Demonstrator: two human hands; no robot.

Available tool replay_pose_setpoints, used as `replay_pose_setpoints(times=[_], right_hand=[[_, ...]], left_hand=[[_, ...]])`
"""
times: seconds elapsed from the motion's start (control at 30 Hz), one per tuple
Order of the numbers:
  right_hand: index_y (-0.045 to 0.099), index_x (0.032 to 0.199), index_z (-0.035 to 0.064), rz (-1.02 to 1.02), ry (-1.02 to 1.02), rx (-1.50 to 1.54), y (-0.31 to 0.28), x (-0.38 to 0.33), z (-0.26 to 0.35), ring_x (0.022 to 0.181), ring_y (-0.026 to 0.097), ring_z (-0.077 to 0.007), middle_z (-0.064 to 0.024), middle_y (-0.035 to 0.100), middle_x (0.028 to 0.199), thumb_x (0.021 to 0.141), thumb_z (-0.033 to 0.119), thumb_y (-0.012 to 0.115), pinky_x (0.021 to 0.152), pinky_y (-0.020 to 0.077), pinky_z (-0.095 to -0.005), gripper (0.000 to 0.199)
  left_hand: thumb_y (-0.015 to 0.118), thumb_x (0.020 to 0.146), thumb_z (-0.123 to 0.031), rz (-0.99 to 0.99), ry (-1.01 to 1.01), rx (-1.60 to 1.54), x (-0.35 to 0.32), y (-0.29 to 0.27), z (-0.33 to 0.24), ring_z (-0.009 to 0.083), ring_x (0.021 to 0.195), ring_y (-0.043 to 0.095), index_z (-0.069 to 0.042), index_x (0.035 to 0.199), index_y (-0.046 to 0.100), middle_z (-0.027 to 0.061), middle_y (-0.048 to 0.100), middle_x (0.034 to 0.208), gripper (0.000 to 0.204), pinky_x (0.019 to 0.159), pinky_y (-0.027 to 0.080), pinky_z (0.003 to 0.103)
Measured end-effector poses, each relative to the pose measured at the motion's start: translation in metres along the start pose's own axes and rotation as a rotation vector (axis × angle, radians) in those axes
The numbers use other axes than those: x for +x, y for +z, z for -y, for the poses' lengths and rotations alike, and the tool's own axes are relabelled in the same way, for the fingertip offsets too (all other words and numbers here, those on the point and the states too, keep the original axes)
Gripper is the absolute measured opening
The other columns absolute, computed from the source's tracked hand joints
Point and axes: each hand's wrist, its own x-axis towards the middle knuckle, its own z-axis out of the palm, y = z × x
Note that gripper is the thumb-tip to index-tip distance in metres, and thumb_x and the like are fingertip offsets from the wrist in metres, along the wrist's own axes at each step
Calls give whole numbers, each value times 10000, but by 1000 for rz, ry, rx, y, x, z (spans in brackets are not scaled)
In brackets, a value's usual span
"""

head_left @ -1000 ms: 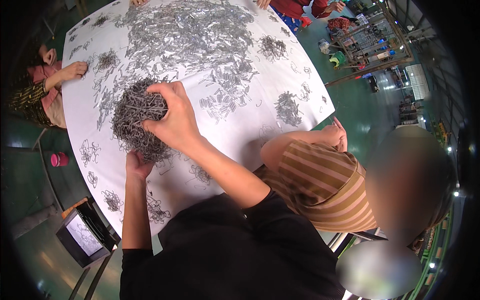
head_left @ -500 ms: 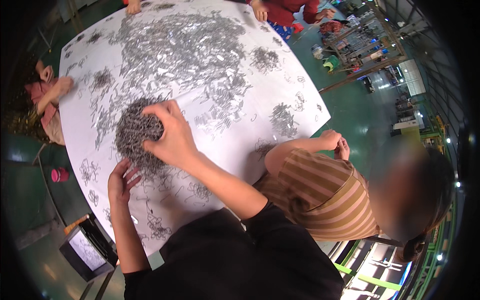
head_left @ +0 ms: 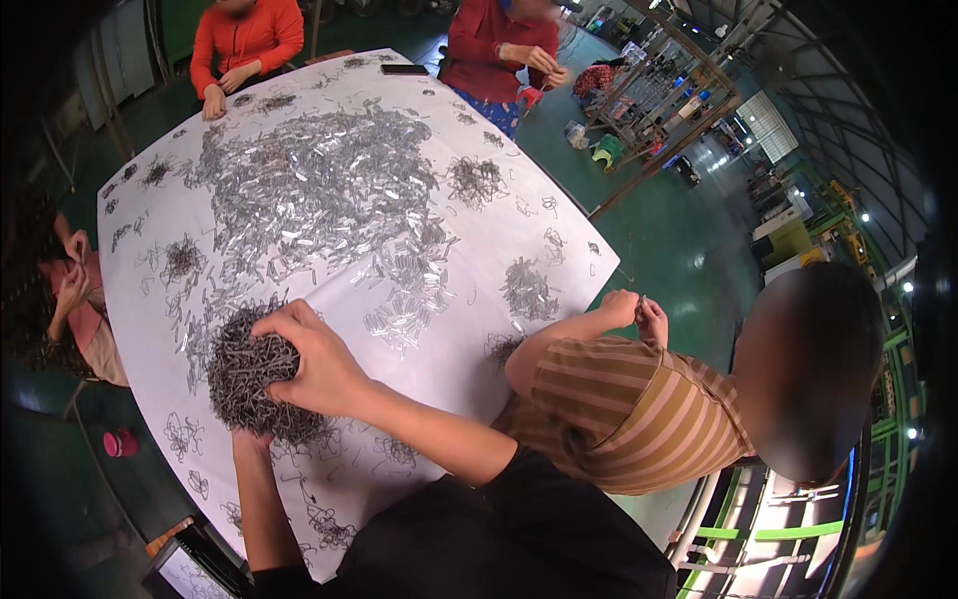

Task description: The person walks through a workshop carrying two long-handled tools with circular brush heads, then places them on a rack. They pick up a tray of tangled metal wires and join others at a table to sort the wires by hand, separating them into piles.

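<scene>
A big dark-grey tangle of small bent wire pieces [head_left: 242, 371] is between my two hands at the near left of the white table. My right hand [head_left: 317, 364] grips it from the upper right, thumb and fingers spread across its side. From below comes my left hand [head_left: 253, 447]; the tangle covers its fingers, and only the heel of the hand and the wrist show. Loose wire hooks [head_left: 329, 527] lie on the table near my left forearm. Beyond the tangle spreads a wide heap of shiny grey metal pieces [head_left: 319, 190].
On the white table [head_left: 499, 240] lie several smaller piles of wire pieces [head_left: 475, 182]. A person in a striped shirt [head_left: 629, 409] sits close on my right. Other people are at the far edge and the left side. A dark flat object [head_left: 404, 70] rests at the far edge.
My left hand has gone from beside the tangle to underneath it, and its fingers are now hidden. My right hand keeps its grip. The view has shifted, showing more of the far side.
</scene>
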Motion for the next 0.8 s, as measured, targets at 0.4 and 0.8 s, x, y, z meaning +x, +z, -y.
replay_pose_setpoints(times=[0.4,0.8], right_hand=[[538,1068,137,1,11,-55,3,6,1,981,531,-297,-100,474,1044,571,40,714,818,449,-360,537],[548,1073,155,102,-2,-167,11,-5,-7,879,546,-291,-121,459,1110,585,55,733,722,469,-382,531]], left_hand=[[441,928,-292,-74,-167,-190,-10,-13,-5,241,1074,552,-83,1248,485,86,539,1226,385,927,460,400],[387,886,-127,-376,6,88,-4,-73,9,242,933,612,36,1096,540,154,618,1040,307,813,508,367]])
